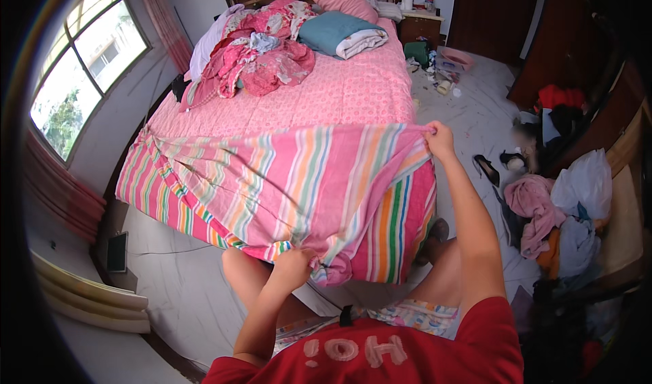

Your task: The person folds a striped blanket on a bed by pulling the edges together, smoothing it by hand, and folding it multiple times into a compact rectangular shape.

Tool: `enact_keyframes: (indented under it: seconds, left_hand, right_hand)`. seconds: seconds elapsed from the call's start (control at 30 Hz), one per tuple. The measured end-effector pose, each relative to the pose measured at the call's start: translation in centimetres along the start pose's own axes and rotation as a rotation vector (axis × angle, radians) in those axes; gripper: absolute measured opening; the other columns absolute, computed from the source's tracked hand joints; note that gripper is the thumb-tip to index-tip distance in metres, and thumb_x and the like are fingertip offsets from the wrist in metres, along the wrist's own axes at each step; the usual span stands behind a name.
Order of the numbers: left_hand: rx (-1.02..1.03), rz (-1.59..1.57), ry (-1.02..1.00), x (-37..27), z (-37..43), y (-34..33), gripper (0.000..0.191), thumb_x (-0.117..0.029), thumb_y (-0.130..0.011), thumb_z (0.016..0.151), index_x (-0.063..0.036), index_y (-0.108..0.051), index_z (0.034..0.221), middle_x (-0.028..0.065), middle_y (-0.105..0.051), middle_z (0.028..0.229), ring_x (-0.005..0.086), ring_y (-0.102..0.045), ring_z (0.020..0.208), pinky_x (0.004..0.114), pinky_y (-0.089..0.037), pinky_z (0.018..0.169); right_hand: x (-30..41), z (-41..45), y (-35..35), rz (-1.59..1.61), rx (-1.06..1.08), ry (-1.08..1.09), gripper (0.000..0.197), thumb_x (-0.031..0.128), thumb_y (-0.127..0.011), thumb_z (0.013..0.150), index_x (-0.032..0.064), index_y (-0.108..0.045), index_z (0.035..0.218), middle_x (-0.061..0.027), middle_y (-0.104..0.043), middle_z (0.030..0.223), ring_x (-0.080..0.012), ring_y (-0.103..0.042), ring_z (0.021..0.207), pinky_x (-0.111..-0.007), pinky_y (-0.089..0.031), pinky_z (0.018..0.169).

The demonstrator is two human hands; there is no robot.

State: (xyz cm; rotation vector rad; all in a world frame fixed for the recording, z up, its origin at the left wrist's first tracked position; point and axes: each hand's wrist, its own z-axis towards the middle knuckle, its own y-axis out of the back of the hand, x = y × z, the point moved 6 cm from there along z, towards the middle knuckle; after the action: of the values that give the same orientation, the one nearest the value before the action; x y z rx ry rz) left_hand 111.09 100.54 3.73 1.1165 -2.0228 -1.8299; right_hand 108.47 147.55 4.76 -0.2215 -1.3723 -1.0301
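Observation:
A striped bed sheet (pixel 326 175) in pink, orange, green and blue lies over the foot of the bed, its near part folded back with the paler side up. My left hand (pixel 294 269) is closed on a bunched part of it at the bed's near edge. Farther off to the right, my right hand (pixel 439 138) grips a corner of the sheet, pulling it taut over the mattress edge. Beyond the sheet spreads a pink patterned quilted cover (pixel 356 88). Creases run from the far left corner of the sheet towards my left hand.
Crumpled pink bedding (pixel 254 58), a folded teal quilt (pixel 333 31) and a pink pillow (pixel 346 1) lie towards the headboard. On the floor at right are black high-heeled shoes (pixel 486 170), piled clothes (pixel 532 205) and a white plastic bag (pixel 586 185). A window (pixel 91 52) is at left.

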Motion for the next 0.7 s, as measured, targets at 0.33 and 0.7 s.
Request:
enact_keyframes:
  seconds: [0.33,0.7]
  left_hand:
    - [-0.187,-0.241,-0.128,-1.3,-1.2,1.8,0.033,0.006,-0.052,0.075,-0.002,-0.051,0.107,0.0143,-0.06,0.091,0.0314,-0.063,0.083,0.038,-0.05,0.07]
    - [-0.47,-0.92,-0.37,-7.1,0.0,13.4,0.037,0.004,-0.056,0.082,-0.0009,-0.045,0.116,0.0117,-0.059,0.096,0.0207,-0.058,0.088,0.029,-0.046,0.08]
  right_hand:
    - [2.5,-15.9,-4.9,0.111,0.136,0.11,0.051,-0.003,-0.056,0.07,0.0083,-0.055,0.12,-0.0156,-0.043,0.134,-0.0327,-0.045,0.123,-0.038,-0.04,0.1]
    - [14.4,-18.3,-6.5,0.462,0.399,0.037,0.025,0.009,-0.061,0.089,0.006,-0.055,0.114,-0.0113,-0.061,0.115,-0.0139,-0.059,0.096,-0.027,-0.046,0.082]
